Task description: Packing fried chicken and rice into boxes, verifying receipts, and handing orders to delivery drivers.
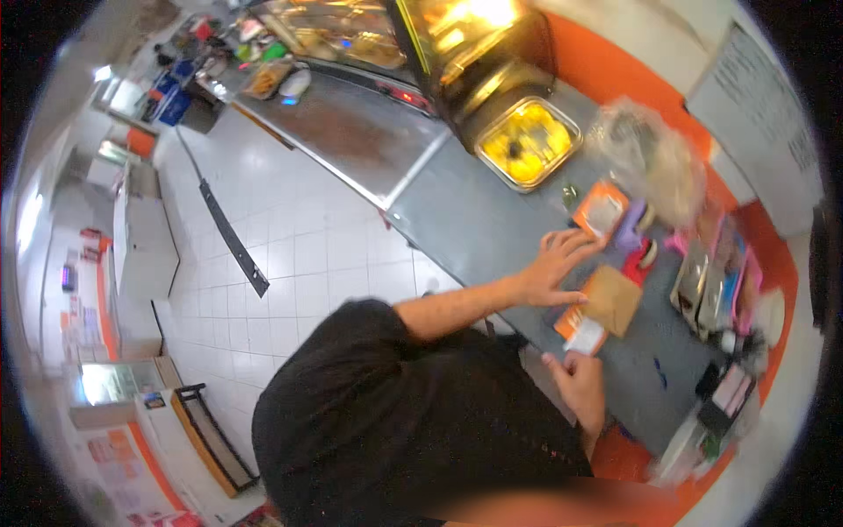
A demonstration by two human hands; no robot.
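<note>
My left hand (560, 267) is spread over the grey counter, fingertips at an orange packet with a pale round patch (602, 211), thumb at the edge of a brown paper square (612, 301). The brown square partly covers an orange-and-white printed packet (583, 332). My right hand (581, 388) lies at the packet's near end with curled fingers; whether it grips the packet is unclear. A purple item (632, 224) and a red item (637, 262) lie beyond. A metal tray of yellow food (527, 143) stands to the left of my hands.
Clear plastic bags (649, 161) lie at the wall. Pink-edged pouches (718, 283) and a dark box (728, 398) stand along the counter's back. A lit glass display case (474, 39) and a metal worktop (355, 132) extend to my left. White floor tiles (263, 230) show behind.
</note>
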